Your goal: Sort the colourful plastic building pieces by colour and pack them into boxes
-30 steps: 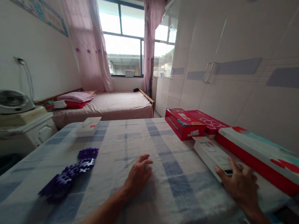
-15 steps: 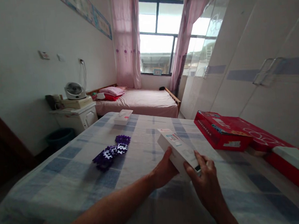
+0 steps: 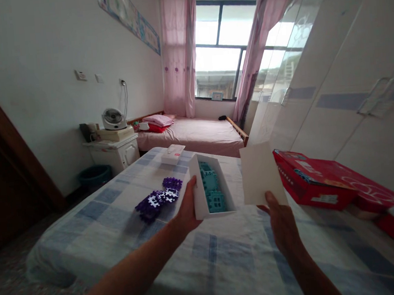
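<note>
My left hand [image 3: 188,207] grips the left side of a white cardboard box [image 3: 225,214], tilted so that its open top faces me. Inside lie several teal interlocking plastic pieces [image 3: 210,182] with notched edges. To the right, my right hand [image 3: 277,214] pinches the lower edge of a pale box lid [image 3: 262,172], held up apart from the box. Left of the box, on the checked bedsheet, is a loose pile of purple and white interlocking pieces [image 3: 158,198].
A second white box [image 3: 173,154] rests at the far end of the bed with the checked sheet [image 3: 96,219]. Red boxes [image 3: 316,183] stand along the right side, by the white wardrobe [image 3: 351,67]. A nightstand [image 3: 115,149] with a fan [image 3: 113,119] is beyond, at left.
The lid has come off the white box and moved right in my right hand. The box has turned towards me, showing the teal pieces. My view has swung slightly left.
</note>
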Demonstrator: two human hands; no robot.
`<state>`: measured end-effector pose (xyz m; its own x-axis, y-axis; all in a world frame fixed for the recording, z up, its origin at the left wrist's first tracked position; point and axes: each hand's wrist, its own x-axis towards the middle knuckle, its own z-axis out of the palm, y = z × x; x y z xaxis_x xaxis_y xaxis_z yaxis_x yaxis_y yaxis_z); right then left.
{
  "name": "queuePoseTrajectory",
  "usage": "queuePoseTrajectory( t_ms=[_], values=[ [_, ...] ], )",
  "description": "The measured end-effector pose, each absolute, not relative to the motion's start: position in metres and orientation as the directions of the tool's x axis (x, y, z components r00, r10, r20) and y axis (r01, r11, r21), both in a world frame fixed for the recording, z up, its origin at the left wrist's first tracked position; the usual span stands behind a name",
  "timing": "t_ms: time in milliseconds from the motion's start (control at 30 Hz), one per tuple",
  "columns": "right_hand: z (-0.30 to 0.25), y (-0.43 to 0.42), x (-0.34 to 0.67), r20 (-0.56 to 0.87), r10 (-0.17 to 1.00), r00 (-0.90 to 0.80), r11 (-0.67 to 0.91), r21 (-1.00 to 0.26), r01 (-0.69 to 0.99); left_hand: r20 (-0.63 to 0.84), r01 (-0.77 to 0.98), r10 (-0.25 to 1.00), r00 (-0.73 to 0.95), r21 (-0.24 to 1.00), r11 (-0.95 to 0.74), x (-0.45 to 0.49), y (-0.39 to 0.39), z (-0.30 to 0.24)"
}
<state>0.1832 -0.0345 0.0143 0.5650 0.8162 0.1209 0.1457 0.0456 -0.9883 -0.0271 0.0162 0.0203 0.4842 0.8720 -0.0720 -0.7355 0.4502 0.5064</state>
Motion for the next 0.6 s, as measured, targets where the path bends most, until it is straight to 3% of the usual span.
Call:
queuePoseTrajectory(
  t_ms=[67,167,367,600],
  values=[
    [0.005,-0.031,0.192,0.107,0.814,0.571,0.112,-0.993,0.027,-0.088,-0.720,0.900,0.428,0.569,0.398,-0.059,0.021,0.029],
    [-0.010,-0.032,0.197,0.028,0.854,0.520,0.063,-0.997,-0.051,-0.150,-0.672,0.947,0.285,0.673,0.309,-0.110,0.028,0.042],
    [-0.029,-0.035,0.202,-0.025,0.885,0.465,-0.062,-0.996,0.063,-0.224,-0.408,0.975,0.002,0.889,0.205,-0.202,0.049,0.052],
    [-0.020,-0.035,0.201,-0.005,0.893,0.451,-0.112,-0.971,0.209,-0.264,-0.345,0.964,-0.020,0.907,0.241,-0.235,0.065,0.051]
  ],
)
